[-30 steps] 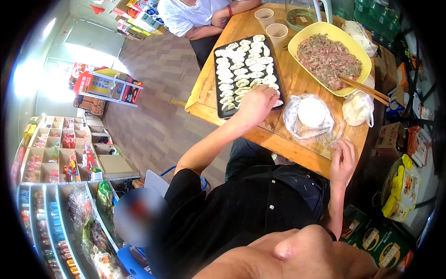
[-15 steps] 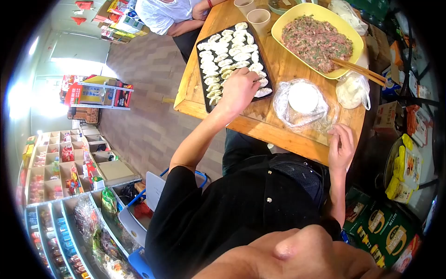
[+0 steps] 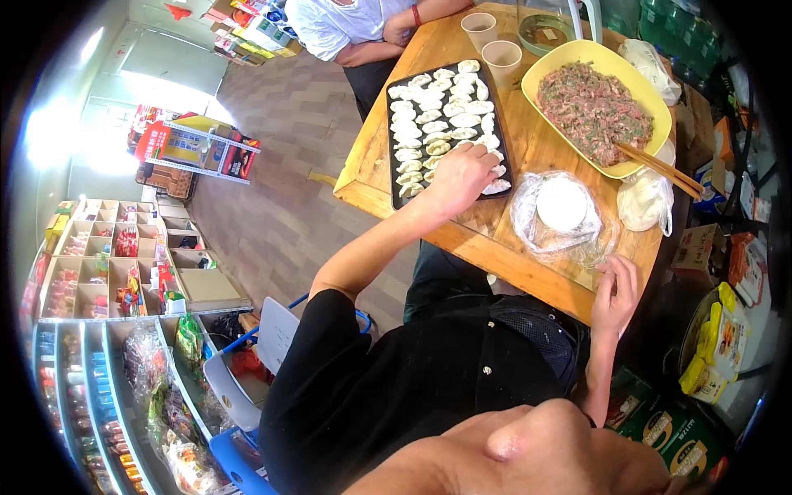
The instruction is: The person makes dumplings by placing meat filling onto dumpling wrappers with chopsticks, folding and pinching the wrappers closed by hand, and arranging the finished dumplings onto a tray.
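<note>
Left hand [image 3: 464, 177]: bunched over crescent dumplings [image 3: 464, 120]; couldn't see grip.
Right hand [image 3: 617, 295]: curled loosely, empty, near crinkled film [image 3: 582, 236].

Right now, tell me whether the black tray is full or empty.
Nearly full: rows of dumplings cover most of the black tray.

Along the left edge of the wooden table [image 3: 371, 179], by its front corner, sits a black tray [image 3: 397, 196] of dumplings [image 3: 466, 120]; two paper cups [image 3: 502, 76] stand toward the back edge. A yellow bowl [image 3: 610, 170] and a knotted plastic bag [image 3: 643, 204] neighbour the right edge, with clear plastic wrap [image 3: 526, 221] near the front.
</note>
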Demonstrator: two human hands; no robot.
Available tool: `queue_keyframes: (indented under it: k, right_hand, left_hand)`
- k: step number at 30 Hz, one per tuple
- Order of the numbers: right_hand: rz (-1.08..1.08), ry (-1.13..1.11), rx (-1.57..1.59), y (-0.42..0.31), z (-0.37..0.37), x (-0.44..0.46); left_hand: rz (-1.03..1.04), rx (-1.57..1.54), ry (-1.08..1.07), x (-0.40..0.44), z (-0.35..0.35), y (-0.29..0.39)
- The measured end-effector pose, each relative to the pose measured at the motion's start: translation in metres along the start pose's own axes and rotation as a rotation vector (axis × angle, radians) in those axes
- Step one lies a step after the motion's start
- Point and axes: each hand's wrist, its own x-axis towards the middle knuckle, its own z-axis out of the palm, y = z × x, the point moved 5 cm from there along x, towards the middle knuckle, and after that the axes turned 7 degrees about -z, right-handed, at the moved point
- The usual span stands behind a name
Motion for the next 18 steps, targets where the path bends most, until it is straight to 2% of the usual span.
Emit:
queue_keyframes:
  k: [5,10,12,14,15,16,18]
  right_hand:
    - [0.015,0.014,0.01,-0.002,-0.001,0.0]
    - [-0.094,-0.072,-0.108,-0.018,0.003,0.001]
    - [-0.07,-0.076,-0.069,-0.023,0.004,-0.001]
    - [-0.097,-0.062,-0.029,-0.027,0.003,-0.001]
    - [-0.095,-0.047,-0.033,-0.03,0.002,0.0]
    - [-0.114,-0.04,-0.081,-0.03,-0.001,0.0]
    - [-0.06,-0.033,-0.12,-0.024,-0.006,-0.003]
  left_hand:
    - [0.033,0.017,0.014,0.002,0.004,-0.004]
    - [0.092,0.023,0.074,0.0,-0.001,-0.002]
    - [0.063,-0.052,0.071,-0.002,-0.006,-0.005]
    - [-0.011,-0.163,0.211,0.002,-0.04,-0.009]
    - [-0.194,-0.009,0.241,0.006,-0.062,-0.027]
    - [-0.255,-0.005,0.333,0.01,-0.087,-0.038]
    - [-0.279,-0.076,0.537,0.016,-0.157,-0.057]
